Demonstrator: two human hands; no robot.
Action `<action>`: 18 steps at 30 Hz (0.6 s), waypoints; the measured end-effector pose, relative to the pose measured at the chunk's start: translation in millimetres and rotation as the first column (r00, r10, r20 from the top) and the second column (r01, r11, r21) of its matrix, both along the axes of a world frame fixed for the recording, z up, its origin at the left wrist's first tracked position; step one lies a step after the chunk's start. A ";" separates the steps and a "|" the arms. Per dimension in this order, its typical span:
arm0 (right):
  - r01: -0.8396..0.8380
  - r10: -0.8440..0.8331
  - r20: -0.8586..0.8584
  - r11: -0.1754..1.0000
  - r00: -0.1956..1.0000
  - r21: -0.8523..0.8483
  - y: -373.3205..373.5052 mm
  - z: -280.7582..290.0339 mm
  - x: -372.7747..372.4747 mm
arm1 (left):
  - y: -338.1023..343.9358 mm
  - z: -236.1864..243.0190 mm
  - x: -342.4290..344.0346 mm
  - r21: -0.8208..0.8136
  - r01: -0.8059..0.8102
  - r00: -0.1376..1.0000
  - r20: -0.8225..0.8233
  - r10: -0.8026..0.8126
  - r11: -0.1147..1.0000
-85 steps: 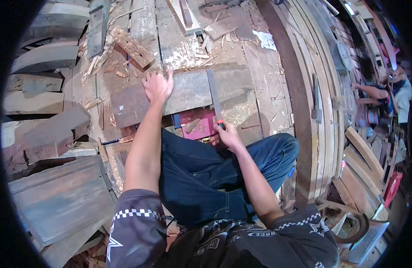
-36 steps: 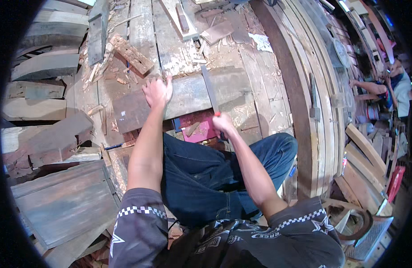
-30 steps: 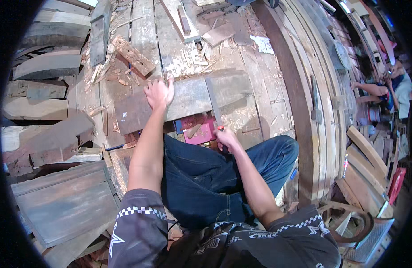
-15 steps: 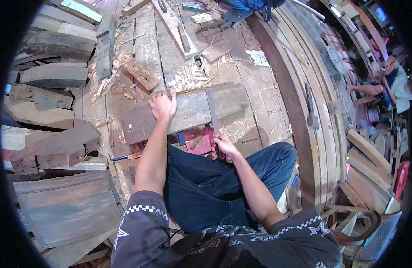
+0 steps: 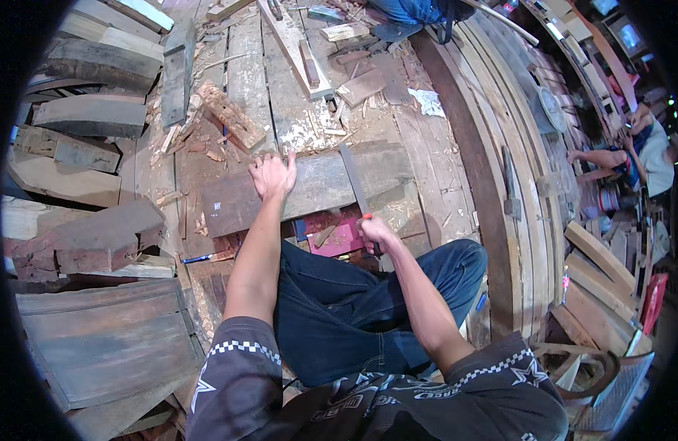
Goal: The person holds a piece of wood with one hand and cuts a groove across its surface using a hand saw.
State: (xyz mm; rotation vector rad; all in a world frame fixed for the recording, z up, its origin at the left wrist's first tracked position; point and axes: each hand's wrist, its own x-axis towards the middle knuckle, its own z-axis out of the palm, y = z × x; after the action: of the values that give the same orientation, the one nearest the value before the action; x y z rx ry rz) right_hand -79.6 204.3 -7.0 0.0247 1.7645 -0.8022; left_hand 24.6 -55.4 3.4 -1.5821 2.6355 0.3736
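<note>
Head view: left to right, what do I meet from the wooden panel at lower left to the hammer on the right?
Grey wooden panel → blue pen-like object → left hand → handsaw blade → right hand → hammer.

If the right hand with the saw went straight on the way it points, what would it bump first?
Most likely the near edge of the grey-brown plank, just ahead of the right hand, though depth is unclear and it might pass lower.
</note>
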 end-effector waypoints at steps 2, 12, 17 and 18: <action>0.025 -0.025 0.008 1.000 1.000 -0.004 -14.4 -14.0 -21.8 | 5.2 2.6 -11.0 -0.050 0.036 0.998 -0.054 -0.038 0.998; 0.065 -0.062 -0.061 0.997 0.996 0.047 27.4 21.7 42.0 | 2.0 2.1 -2.0 -0.025 -0.012 1.000 -0.006 0.012 1.000; 0.084 -0.083 0.070 0.996 0.994 -0.006 3.2 0.0 -2.6 | 7.0 6.5 -12.3 -0.009 0.006 0.999 -0.044 -0.007 1.000; 0.076 -0.071 0.113 0.996 0.991 -0.042 -4.3 2.3 -9.4 | 5.4 4.7 -12.3 -0.016 0.000 1.000 -0.028 -0.001 1.000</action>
State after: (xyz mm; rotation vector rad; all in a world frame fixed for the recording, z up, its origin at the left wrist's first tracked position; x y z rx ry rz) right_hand -88.9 200.0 -4.8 0.1025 1.6467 -0.8779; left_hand 12.3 -50.1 8.1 -1.5926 2.6667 0.3783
